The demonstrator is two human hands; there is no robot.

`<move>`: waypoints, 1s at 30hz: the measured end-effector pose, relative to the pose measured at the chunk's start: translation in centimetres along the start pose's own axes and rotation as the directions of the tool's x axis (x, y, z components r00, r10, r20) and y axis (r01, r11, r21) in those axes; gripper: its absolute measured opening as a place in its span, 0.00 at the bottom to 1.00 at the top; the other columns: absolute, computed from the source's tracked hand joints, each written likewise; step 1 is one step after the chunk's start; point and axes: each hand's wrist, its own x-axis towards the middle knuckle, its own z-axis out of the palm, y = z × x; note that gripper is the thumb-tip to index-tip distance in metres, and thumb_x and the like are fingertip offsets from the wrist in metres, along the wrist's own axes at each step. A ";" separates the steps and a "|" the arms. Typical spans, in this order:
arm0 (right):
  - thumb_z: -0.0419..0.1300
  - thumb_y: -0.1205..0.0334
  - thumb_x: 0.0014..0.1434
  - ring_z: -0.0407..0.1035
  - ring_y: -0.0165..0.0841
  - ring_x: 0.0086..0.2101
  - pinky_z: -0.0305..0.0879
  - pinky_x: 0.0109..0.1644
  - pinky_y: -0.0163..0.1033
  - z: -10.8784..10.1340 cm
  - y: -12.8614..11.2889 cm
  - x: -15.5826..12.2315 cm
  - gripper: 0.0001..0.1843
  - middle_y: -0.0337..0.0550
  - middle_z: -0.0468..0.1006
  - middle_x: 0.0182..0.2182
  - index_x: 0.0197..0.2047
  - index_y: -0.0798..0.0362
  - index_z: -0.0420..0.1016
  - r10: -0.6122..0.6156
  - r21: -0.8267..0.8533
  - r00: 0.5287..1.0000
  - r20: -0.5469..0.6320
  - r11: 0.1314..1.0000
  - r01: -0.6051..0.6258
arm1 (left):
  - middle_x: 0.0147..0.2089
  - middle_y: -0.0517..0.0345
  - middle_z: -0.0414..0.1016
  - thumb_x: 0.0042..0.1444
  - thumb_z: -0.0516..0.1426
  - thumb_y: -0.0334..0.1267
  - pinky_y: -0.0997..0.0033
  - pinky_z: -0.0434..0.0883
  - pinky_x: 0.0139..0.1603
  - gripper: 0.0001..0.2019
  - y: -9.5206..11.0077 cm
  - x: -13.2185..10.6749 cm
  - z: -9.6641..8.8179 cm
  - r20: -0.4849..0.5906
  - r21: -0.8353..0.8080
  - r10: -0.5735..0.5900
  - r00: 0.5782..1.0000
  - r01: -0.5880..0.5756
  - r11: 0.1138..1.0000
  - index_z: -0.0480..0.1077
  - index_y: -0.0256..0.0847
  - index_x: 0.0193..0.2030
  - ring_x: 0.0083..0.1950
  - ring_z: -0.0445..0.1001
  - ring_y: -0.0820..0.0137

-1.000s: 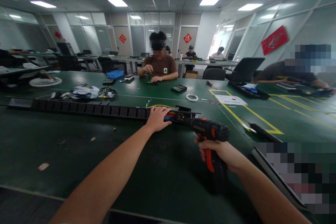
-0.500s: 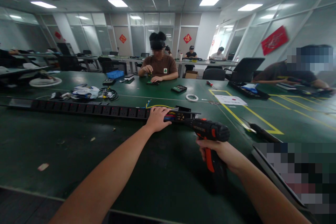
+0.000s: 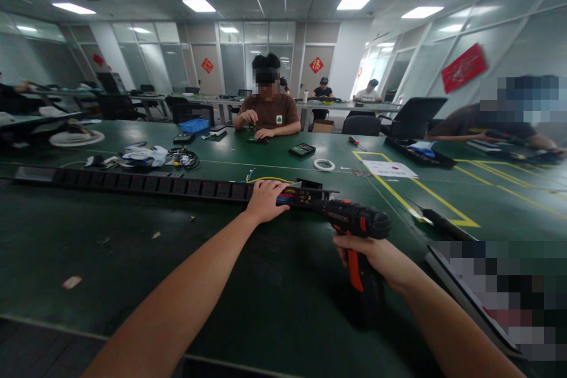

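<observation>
A long black power strip [image 3: 146,183] lies across the green table [image 3: 110,260]. My left hand [image 3: 264,201] rests closed over the strip near its right end, where coloured wires [image 3: 289,195] show in the open housing. My right hand [image 3: 376,260] is wrapped round the grip of a black and red cordless screwdriver [image 3: 357,230]. Its bit points left into the strip's open end beside my left fingers.
A person in a brown shirt [image 3: 268,112] sits across the table at work. A blue bin [image 3: 194,125], a roll of white tape [image 3: 324,164], cables and bags [image 3: 146,156] lie on the far half. Yellow floor-style tape lines [image 3: 425,189] mark the right side. Another person [image 3: 500,121] works at the right.
The screwdriver and my right hand have shifted very slightly to the right and down. My left hand has stayed on the strip.
</observation>
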 end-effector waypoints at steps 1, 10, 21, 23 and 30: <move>0.68 0.48 0.51 0.70 0.36 0.26 0.65 0.34 0.41 0.0 0.1 0.0 0.18 0.42 0.76 0.23 0.24 0.54 0.76 -0.005 -0.005 1.000 0.001 1.000 0.005 | 0.64 0.52 0.71 0.55 0.64 0.55 0.47 0.52 0.69 0.32 0.0 0.0 0.0 -0.001 0.001 0.000 1.000 0.000 1.000 0.66 0.50 0.65 0.65 0.65 0.53; 0.68 0.48 0.51 0.69 0.36 0.25 0.65 0.34 0.42 -0.1 0.5 0.2 0.17 0.42 0.75 0.22 0.25 0.54 0.75 0.007 0.024 1.000 -0.025 1.000 -0.007 | 0.63 0.52 0.71 0.55 0.64 0.54 0.47 0.53 0.68 0.32 0.1 -0.1 -0.2 -0.012 0.001 0.007 1.000 -0.007 1.000 0.67 0.49 0.65 0.65 0.66 0.53; 0.67 0.54 0.49 0.69 0.35 0.25 0.66 0.32 0.40 0.1 0.4 0.2 0.11 0.38 0.74 0.21 0.29 0.53 0.74 -0.017 0.071 1.000 0.001 0.997 0.016 | 0.63 0.53 0.71 0.55 0.65 0.55 0.48 0.54 0.68 0.32 0.0 0.0 -0.1 -0.005 0.016 0.011 1.000 -0.011 1.000 0.66 0.49 0.65 0.64 0.66 0.54; 0.66 0.55 0.49 0.69 0.35 0.25 0.65 0.32 0.40 0.0 0.4 0.2 0.10 0.38 0.74 0.21 0.30 0.53 0.74 -0.023 0.066 1.000 0.006 0.998 0.022 | 0.63 0.53 0.71 0.55 0.65 0.55 0.48 0.53 0.68 0.32 0.0 0.0 -0.1 -0.002 0.010 0.010 1.000 -0.010 1.000 0.66 0.50 0.65 0.64 0.66 0.54; 0.65 0.57 0.50 0.69 0.35 0.25 0.65 0.33 0.40 -0.1 0.6 0.4 0.09 0.38 0.73 0.22 0.30 0.53 0.74 -0.039 0.054 0.999 0.024 0.998 0.038 | 0.63 0.52 0.71 0.55 0.64 0.55 0.48 0.53 0.68 0.32 0.0 0.0 0.0 -0.012 0.006 0.014 1.000 -0.014 1.000 0.66 0.50 0.65 0.65 0.65 0.53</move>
